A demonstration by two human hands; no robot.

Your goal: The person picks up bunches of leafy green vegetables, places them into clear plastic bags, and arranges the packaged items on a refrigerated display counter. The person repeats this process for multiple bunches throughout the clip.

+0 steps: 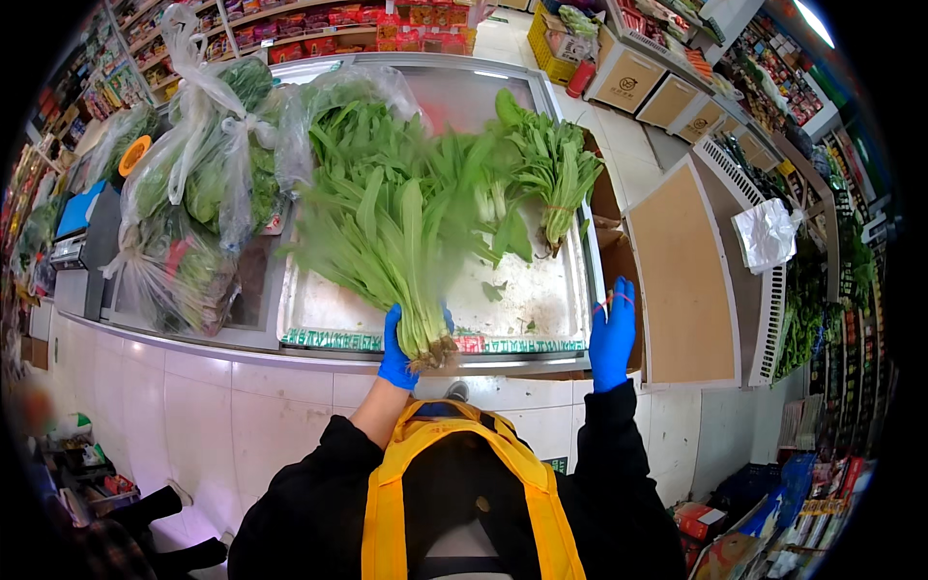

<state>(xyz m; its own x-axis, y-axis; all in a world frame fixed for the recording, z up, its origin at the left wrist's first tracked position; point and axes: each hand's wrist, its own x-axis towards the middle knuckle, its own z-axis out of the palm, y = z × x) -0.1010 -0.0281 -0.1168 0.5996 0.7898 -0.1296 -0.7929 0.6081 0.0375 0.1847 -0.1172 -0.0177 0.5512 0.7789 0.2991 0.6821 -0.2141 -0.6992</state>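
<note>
My left hand (399, 351), in a blue glove, grips a bunch of long-leaved greens (409, 268) near its roots, with the leaves pointing away from me. My right hand (613, 333), also gloved in blue, is raised at the right edge of the white tray (544, 304), with a thin red band looped on its fingers. More leafy greens (362, 130) lie heaped at the tray's far side, partly in clear plastic. A banded bunch of greens (562, 181) lies at the tray's right, its roots towards me.
Knotted plastic bags of vegetables (225, 167) stand left of the tray, beside a scale (87, 225). Cardboard boxes (616, 264) sit close on the right, next to a tan panel (681, 283). A person's legs (159, 522) show at the lower left.
</note>
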